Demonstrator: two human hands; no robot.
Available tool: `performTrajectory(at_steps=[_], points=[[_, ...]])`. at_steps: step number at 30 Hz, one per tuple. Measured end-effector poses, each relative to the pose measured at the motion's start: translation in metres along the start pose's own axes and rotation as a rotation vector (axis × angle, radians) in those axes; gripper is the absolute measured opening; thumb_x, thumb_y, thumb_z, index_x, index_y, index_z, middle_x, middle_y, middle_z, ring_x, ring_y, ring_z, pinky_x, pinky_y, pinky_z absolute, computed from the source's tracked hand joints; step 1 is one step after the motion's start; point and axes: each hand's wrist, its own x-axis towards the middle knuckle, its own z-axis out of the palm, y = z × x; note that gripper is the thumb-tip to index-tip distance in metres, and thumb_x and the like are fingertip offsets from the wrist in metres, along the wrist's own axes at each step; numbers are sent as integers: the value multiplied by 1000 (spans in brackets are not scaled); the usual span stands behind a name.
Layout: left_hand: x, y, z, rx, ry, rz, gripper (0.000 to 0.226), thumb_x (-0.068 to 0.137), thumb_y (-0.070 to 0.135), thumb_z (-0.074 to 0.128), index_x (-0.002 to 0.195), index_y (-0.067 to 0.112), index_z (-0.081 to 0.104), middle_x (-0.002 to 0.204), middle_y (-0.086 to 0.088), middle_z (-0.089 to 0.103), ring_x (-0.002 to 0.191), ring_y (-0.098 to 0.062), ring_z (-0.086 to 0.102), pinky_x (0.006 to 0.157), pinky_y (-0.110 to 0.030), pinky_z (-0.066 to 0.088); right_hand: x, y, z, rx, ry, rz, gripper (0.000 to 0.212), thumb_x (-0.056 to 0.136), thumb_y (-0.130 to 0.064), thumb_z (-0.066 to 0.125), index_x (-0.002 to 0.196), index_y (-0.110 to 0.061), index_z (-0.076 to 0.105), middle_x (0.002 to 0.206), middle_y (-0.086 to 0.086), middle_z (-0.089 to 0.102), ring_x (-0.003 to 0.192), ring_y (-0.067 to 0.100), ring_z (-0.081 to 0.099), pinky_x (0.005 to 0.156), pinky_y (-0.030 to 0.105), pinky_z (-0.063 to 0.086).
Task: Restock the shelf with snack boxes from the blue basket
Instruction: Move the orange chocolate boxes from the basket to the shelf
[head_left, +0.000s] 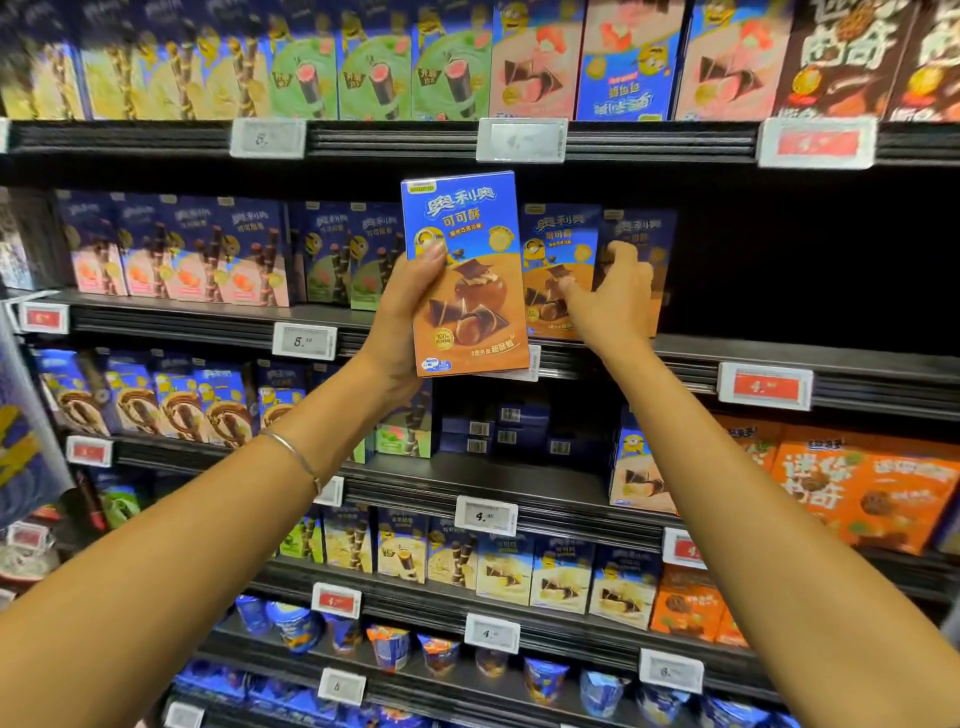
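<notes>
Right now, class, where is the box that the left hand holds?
Head view, centre: the box is held up in the left hand, in front of the shelf, just left of the matching shelf boxes that the right hand grips.

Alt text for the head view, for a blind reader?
The left hand holds a blue-and-brown snack box upright before the shelf, while the right hand grips a matching box standing on it.

glossy cardboard snack box (462, 270), matt dark metal shelf (727, 358), shiny plastic price tags (305, 340), thin metal bracelet (296, 457)
</notes>
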Motion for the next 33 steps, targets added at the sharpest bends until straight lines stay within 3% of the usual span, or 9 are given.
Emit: performTrajectory(at_steps=[4,8,11,16,19,22,26,30,33], points=[[-2,3,8,52,17,2,61,88,38,65,136,2,54,118,-13,74,100,-29,74,93,-48,60,-21,-20,-17,345,18,-81,37,95,-39,65,126,-19,58,128,2,58,118,15,58,100,41,52],[-2,-1,20,88,25,-14,76,92,32,59,151,-9,37,146,-38,51,124,-53,55,114,-69,40,-56,-43,-32,636,-391,-51,55,85,-58,65,127,-24,59,123,-5,65,106,2,67,80,18,56],[-2,-4,29,124,53,-12,84,87,32,66,153,-8,33,149,-39,48,129,-59,52,116,-71,36,-74,-43,-32,651,-486,-56,58,87,-42,76,137,-24,53,125,-3,68,108,10,70,92,34,59],[-11,-2,46,290,39,-31,119,67,89,64,152,8,42,143,-20,63,127,-42,65,105,-58,54,-80,-36,-32,613,-336,-63,35,93,-34,72,123,-22,60,121,0,69,114,22,67,98,50,55],[-3,-11,48,329,110,-36,93,85,79,32,153,17,42,134,-10,71,112,-33,75,94,-53,62,-78,-30,-36,688,-248,18,37,93,-36,70,122,-18,57,114,-3,72,100,13,73,87,38,60],[9,-23,43,361,240,-6,53,107,45,50,151,17,39,122,1,75,97,-22,79,73,-33,65,-78,-27,-41,744,-246,84,40,96,-34,68,127,-13,55,114,-1,72,95,11,74,77,26,60],[16,-26,36,387,254,42,58,106,34,60,155,14,36,134,-4,69,112,-22,74,89,-40,63,-70,-15,-57,683,-241,99,33,97,-36,65,124,-17,60,113,-1,75,96,12,75,76,24,59],[21,-20,20,375,272,77,53,106,34,61,150,12,41,127,-4,72,99,-15,77,76,-30,63,-49,7,-78,596,-130,94,30,100,-30,62,123,-10,63,108,2,76,90,10,75,70,19,56],[25,-17,10,383,271,83,49,106,35,60,146,12,44,131,-8,71,106,-23,76,84,-39,64,-29,24,-82,430,-36,88,31,100,-27,61,127,-10,58,117,4,72,100,15,72,84,33,59]])
